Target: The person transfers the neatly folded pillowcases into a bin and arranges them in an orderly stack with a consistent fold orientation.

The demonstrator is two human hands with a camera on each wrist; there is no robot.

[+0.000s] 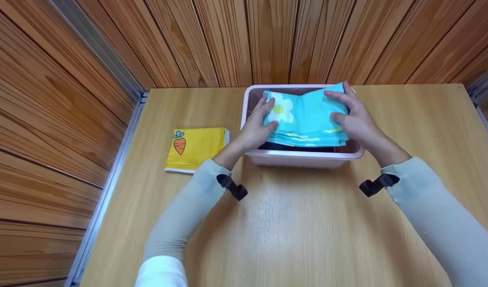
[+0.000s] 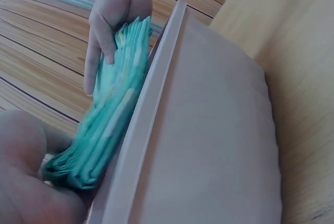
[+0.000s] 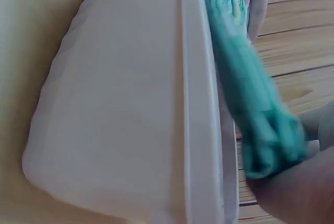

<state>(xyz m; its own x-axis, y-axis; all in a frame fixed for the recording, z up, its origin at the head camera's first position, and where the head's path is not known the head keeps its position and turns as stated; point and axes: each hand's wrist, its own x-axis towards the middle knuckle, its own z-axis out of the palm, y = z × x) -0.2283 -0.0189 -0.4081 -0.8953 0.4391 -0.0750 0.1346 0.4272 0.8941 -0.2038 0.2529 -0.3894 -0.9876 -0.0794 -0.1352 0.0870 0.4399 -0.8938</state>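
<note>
A folded turquoise cloth with a white flower print sits at the top of a pink plastic bin, level with its rim. My left hand grips the cloth's left end, fingers on top and thumb at the front edge. My right hand grips the right end the same way. The left wrist view shows the cloth's layered edge along the bin wall, with the right hand at the far end. In the right wrist view the cloth lies above the bin's rim.
A folded yellow cloth with a carrot print lies on the wooden table left of the bin. Wood-panelled walls close in the table at the back and left. A metal rail runs along the table's left edge.
</note>
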